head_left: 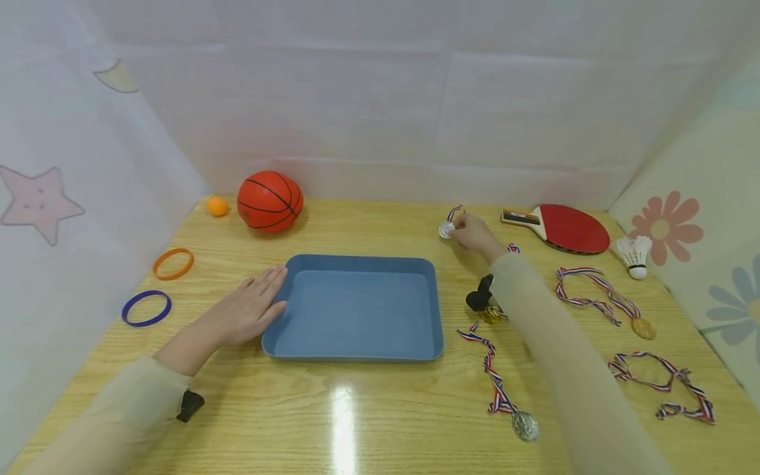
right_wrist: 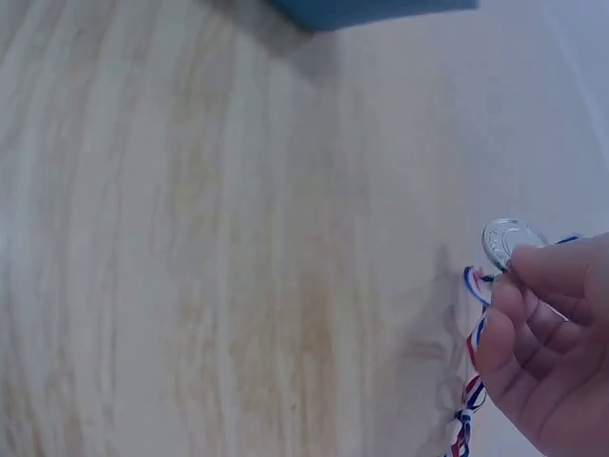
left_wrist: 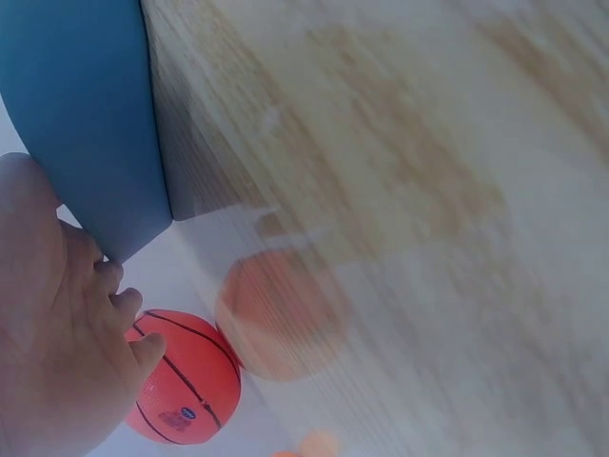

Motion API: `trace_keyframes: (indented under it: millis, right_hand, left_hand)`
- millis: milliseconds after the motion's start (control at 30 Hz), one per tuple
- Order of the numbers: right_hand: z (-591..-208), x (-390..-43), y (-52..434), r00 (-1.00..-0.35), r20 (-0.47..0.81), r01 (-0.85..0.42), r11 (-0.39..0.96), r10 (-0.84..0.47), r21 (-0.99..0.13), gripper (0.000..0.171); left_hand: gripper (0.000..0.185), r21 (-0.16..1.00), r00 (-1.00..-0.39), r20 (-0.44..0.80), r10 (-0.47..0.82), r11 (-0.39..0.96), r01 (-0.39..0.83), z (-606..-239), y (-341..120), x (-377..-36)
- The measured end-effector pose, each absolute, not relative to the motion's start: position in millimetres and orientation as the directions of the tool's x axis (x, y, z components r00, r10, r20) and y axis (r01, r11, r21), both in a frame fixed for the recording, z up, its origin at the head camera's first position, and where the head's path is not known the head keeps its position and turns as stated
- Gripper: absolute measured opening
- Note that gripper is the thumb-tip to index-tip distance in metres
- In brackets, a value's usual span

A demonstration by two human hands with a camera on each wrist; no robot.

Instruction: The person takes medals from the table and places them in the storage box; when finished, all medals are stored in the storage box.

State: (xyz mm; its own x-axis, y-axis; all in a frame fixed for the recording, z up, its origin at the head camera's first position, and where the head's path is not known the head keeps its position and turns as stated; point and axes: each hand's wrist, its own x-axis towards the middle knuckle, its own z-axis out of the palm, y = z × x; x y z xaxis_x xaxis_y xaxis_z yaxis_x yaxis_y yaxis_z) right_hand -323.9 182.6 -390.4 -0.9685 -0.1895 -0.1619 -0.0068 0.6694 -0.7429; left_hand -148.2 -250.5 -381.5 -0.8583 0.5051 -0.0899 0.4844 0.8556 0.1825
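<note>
The right hand [head_left: 473, 232] pinches a silver medal [right_wrist: 505, 242] between curled fingers [right_wrist: 557, 269], just above the worktop [head_left: 368, 409] beyond the blue tray [head_left: 356, 356]. The left hand [head_left: 249, 307] lies flat, fingers straight, against the tray's left rim.

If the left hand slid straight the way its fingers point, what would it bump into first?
The left hand lies flat, fingers aimed up and right, already touching the blue tray's left rim. It would probably just push that tray.
</note>
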Motion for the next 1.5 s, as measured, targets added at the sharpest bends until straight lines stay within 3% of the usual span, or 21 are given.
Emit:
trace_keyframes:
  millis: [67, 233, 433, 533, 667, 867, 1167, 1500]
  right_hand:
    - [-386, -323, 183, -0.958, -0.196, 0.03, 0.607, -0.21, -0.794, 0.029]
    - [-375, -317, 184, -0.941, -0.239, 0.133, 0.384, -0.241, -0.914, 0.029]
    - [-361, -309, 188, -0.951, -0.231, 0.208, 0.127, -0.207, -0.97, 0.042]
    - [-354, -305, 189, -0.962, -0.216, 0.21, 0.054, -0.168, -0.976, 0.034]
    - [-343, -299, 190, -0.97, -0.204, 0.207, -0.013, -0.134, -0.978, 0.017]
    - [-326, -294, 192, -0.961, -0.173, 0.205, -0.134, -0.214, -0.97, 0.006]
    - [-293, -280, 187, -0.967, -0.06, 0.124, -0.256, -0.246, -0.959, 0.007]
    - [-266, -254, 167, -0.935, 0.035, 0.045, -0.215, -0.353, -0.975, 0.014]
  left_hand:
    - [0.063, 0.18, -0.859, -0.092, 0.503, 0.857, 0.483, -381, -250, -148]
    - [0.064, 0.172, -0.857, -0.088, 0.507, 0.855, 0.489, -383, -250, -149]
    - [0.063, 0.165, -0.857, -0.086, 0.508, 0.856, 0.49, -382, -250, -149]
    - [0.062, 0.166, -0.858, -0.091, 0.505, 0.857, 0.487, -381, -250, -148]
    - [0.062, 0.163, -0.859, -0.094, 0.504, 0.859, 0.486, -381, -250, -148]
    - [0.062, 0.172, -0.858, -0.09, 0.506, 0.856, 0.487, -383, -250, -149]
    - [0.061, 0.177, -0.858, -0.089, 0.506, 0.856, 0.486, -382, -250, -149]
    - [0.062, 0.169, -0.86, -0.09, 0.502, 0.859, 0.484, -384, -251, -149]
